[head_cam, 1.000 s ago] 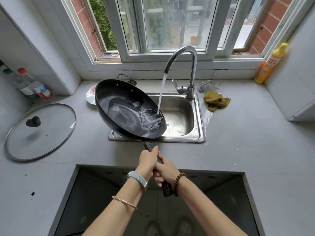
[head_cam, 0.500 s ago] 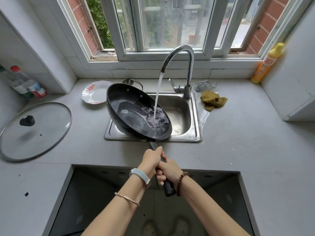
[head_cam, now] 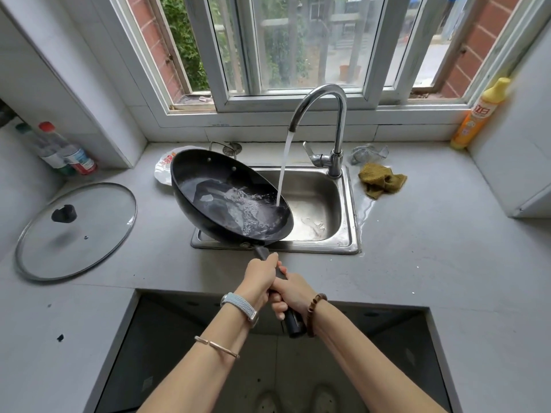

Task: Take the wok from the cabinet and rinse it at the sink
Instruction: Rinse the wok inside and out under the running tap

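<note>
Wok fetched, rinsing underway at the sink: left hand and right hand together grip its handle; draining apparently remains.

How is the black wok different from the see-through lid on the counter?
The wok is black and solid; the lid is clear glass with a dark knob. The wok is tilted over the sink, gripped by the left hand and right hand; the lid lies flat on the counter, untouched. Water pours into the wok; the lid looks dry. Both are round.
</note>
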